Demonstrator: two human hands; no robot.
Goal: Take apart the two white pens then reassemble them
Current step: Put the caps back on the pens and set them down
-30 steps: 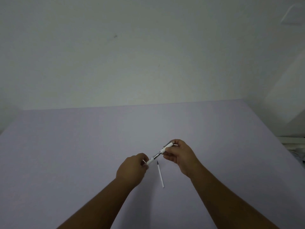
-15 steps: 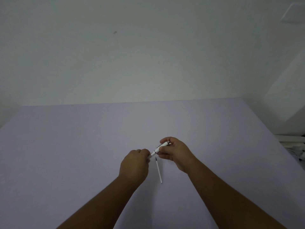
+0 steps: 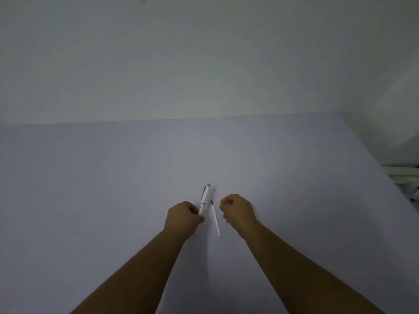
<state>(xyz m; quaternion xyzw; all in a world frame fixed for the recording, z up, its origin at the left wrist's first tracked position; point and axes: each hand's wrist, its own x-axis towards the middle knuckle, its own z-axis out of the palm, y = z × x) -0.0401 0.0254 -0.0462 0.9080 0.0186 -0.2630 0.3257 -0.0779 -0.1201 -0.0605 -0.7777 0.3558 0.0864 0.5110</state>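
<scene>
On table [image 3: 113, 200] | left hand [image 3: 183, 217] grips pen [image 3: 205, 197] | refill [image 3: 215, 217] (loose) beside

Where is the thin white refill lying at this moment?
In the head view, the refill lies flat on the table between the two hands, just right of the white pen held by the left hand and left of the right hand.

Nothing fancy about my setup, just my own two bare hands: my left hand [image 3: 184, 219] and my right hand [image 3: 238, 210]. No gloves, rings or watch that I can see. Both forearms are bare too, no sleeves anywhere down to the frame edge.
</scene>
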